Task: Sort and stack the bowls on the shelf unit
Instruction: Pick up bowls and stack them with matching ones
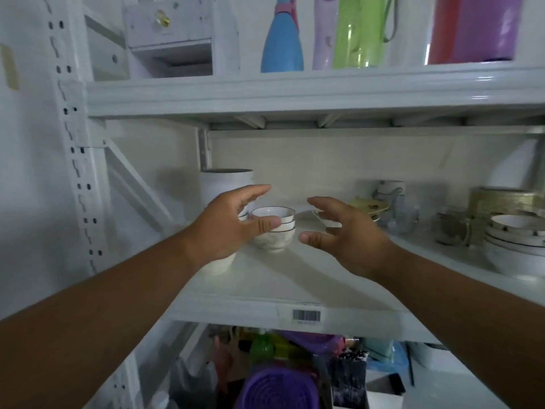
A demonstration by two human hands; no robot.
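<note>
Two bare hands reach into a white metal shelf unit (295, 93), both spread open and holding nothing. A short stack of white, dark-rimmed ceramic bowls (274, 228) stands upright at centre frame, between them. The left hand (233, 225) is nearer, just beside it; the right hand (345, 231) hovers apart.

Two hands, left (228, 228) and right (348, 234), reach over the middle shelf (295, 278). Between them stands one stack of three small dark-rimmed bowls (274, 228); a second stack of about four larger bowls (516, 243) sits far right. Three bottles (283, 39) line the upper shelf.
</note>
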